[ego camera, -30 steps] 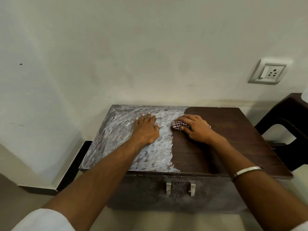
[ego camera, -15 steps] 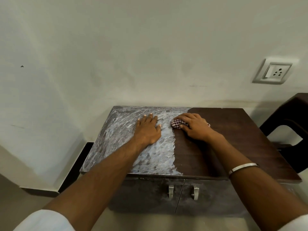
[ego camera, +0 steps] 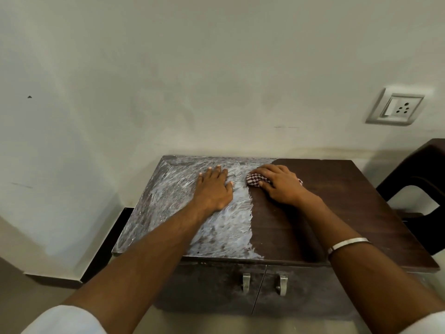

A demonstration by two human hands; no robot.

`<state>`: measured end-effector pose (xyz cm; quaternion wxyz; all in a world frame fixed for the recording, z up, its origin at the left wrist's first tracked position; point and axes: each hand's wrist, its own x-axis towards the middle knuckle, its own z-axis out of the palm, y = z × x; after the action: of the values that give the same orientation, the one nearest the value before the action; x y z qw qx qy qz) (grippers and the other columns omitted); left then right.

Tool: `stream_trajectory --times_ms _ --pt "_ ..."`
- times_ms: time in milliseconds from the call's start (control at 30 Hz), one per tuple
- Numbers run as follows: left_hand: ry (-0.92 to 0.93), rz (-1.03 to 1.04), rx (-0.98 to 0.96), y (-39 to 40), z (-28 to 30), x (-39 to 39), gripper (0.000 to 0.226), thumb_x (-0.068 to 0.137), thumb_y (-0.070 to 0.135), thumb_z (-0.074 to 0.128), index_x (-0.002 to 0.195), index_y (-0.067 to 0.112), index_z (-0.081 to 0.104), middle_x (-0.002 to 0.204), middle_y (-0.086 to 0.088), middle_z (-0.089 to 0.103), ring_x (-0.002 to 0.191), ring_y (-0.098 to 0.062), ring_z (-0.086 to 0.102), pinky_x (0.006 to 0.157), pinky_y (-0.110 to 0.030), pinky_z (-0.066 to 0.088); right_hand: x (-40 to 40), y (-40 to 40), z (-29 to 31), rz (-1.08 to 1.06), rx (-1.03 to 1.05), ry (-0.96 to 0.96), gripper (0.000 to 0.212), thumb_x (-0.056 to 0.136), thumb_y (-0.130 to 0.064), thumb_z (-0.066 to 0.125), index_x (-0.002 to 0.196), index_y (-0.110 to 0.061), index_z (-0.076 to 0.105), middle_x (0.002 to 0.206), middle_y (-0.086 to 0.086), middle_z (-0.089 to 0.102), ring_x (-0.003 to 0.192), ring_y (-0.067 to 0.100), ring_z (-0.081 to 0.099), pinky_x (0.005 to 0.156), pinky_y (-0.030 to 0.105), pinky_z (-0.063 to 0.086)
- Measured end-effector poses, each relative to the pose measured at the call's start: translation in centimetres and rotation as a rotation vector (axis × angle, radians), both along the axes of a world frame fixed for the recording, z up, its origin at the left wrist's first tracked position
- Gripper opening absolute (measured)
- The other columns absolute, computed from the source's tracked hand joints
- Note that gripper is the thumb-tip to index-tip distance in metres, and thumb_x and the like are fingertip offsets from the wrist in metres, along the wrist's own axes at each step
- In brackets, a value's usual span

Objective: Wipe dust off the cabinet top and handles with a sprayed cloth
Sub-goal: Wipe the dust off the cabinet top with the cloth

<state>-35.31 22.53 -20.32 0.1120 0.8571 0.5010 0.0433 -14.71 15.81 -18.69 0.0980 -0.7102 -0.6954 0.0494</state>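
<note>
nearest are two white sleeves (ego camera: pixel 65 319) at the bottom corners, bare forearms reaching up from them. a metal bangle (ego camera: pixel 346 244) circles the right forearm at about 4 o'clock from the middle of the view. below the arms, the cabinet (ego camera: pixel 216 285) front shows two small metal handles (ego camera: pixel 246 282) side by side at the door seam, dusty grey around them. the top (ego camera: pixel 349 213) is split: its left half is smeared pale with dust, its right half is clean dark wood, the border running nearly straight from front to back. the left hand (ego camera: pixel 213 189) lies flat on the dusty half, fingers straight and together, holding nothing. the right hand (ego camera: pixel 280 183) sits just beside it at 3 o'clock, fingers curled over a checked cloth (ego camera: pixel 255 179), pressing it down right at the border; the cloth pokes out at the fingertips, toward 9 o'clock of that hand. behind, on the wall, a socket (ego camera: pixel 396 108) sits at 2 o'clock; a dark chair (ego camera: pixel 419 174) stands at 3 o'clock.
</note>
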Motion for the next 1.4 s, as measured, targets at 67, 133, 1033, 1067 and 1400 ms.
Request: stream_trajectory --times_ms 67,133,1033,1067,1400 --pt "0.001 0.002 0.001 0.2 0.0 0.2 0.059 0.103 0.042 0.018 0.156 0.019 0.007 0.164 -0.005 0.001 0.150 -0.027 -0.003 0.121 -0.048 -0.003 -0.1 -0.2 -0.2 0.017 0.014 0.009 0.045 0.100 -0.043 0.041 0.144 -0.041 0.034 0.154 -0.010 0.031 0.141 0.023 0.023 0.112 0.044 0.022" --pt "0.002 0.003 -0.007 0.3 -0.1 0.3 0.060 0.103 0.043 0.018 0.156 0.020 0.006 0.164 -0.005 0.000 0.150 -0.027 -0.004 0.121 -0.048 -0.003 0.3 -0.6 -0.4 0.044 0.020 0.028 0.045 0.100 -0.042 0.041 0.144 -0.040 0.036 0.153 -0.010 0.032 0.141 0.023 0.023 0.112 0.044 0.022" --pt "0.020 -0.010 0.013 2.0 -0.4 1.7 0.060 0.102 0.044 0.019 0.156 0.021 0.006 0.164 -0.003 0.000 0.150 -0.026 -0.003 0.121 -0.048 -0.001 1.6 1.1 -0.3 0.034 0.015 0.007 0.046 0.100 -0.042 0.042 0.145 -0.038 0.035 0.155 -0.007 0.031 0.141 0.025 0.024 0.113 0.042 0.023" --pt "0.020 -0.010 0.015 2.0 -0.4 1.8 0.060 0.102 0.044 0.019 0.156 0.021 0.007 0.164 -0.003 0.000 0.150 -0.026 -0.003 0.121 -0.048 0.000 1.9 1.2 -0.2 0.024 0.011 0.009 0.046 0.100 -0.041 0.042 0.145 -0.038 0.035 0.155 -0.007 0.031 0.142 0.025 0.024 0.113 0.042 0.023" --pt "0.008 -0.028 0.017 2.6 -0.3 2.3 0.060 0.101 0.044 0.019 0.156 0.022 0.007 0.164 -0.003 0.000 0.150 -0.027 -0.003 0.121 -0.050 0.001 1.3 2.3 -0.3 0.024 0.015 -0.006 0.046 0.100 -0.042 0.040 0.145 -0.037 0.035 0.154 -0.006 0.031 0.141 0.025 0.025 0.113 0.042 0.023"
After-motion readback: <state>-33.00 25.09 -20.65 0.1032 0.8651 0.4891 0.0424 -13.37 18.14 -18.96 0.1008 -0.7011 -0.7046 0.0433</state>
